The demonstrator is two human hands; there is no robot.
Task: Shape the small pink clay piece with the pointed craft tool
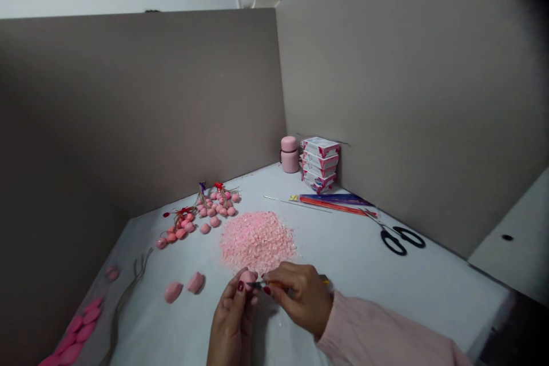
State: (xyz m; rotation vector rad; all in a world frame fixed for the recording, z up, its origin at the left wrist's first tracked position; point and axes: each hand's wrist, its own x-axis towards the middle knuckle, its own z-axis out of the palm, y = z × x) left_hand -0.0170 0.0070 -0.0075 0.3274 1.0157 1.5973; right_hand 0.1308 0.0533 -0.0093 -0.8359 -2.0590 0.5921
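My left hand (234, 311) is closed around a small rounded pink soap piece (247, 278), held up between thumb and fingers. In my right hand (302, 294) is a craft knife (278, 284) with an orange-yellow handle. Its dark blade tip touches or nearly touches the side of the piece; I cannot tell which. Just beyond both hands lies a heap of pink shavings (257, 240). To the left of my left hand, two larger pink chunks (173, 292) rest on the white table (364, 309).
Small pink balls (214, 221) on twine with ribbons lie at the back left. Bright pink ovals (86, 331) and cords (118, 314) are on the left. Stacked boxes (319, 166), a pink flask (289, 154), coloured strips (334, 203) and scissors (392, 234) line the right partition.
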